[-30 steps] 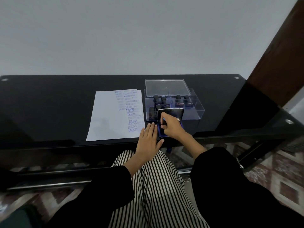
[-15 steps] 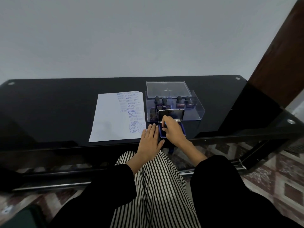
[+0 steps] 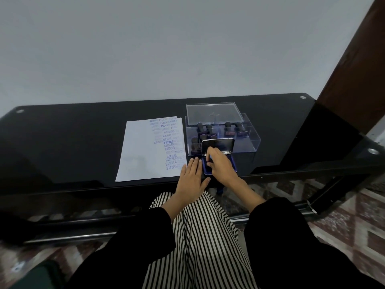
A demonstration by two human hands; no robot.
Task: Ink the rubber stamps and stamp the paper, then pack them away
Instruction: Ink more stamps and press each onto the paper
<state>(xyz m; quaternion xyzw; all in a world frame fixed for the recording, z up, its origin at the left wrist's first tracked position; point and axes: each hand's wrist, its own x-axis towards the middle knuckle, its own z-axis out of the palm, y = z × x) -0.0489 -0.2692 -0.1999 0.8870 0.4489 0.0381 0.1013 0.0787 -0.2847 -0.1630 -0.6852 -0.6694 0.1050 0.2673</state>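
little has moved: right hand point(image 3: 221, 165) still grips one stamp point(image 3: 209, 161) on the single ink pad point(image 3: 233, 165); left hand point(image 3: 192, 179) stays flat, fingers spread, beside one paper point(image 3: 145, 151).

Dim, flat light; wide-angle bending at edges

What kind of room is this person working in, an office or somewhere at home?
Probably a home, though that is a guess. The person sits at a black glass table against a plain wall, with a patterned floor beneath and a dark wooden post at the right.
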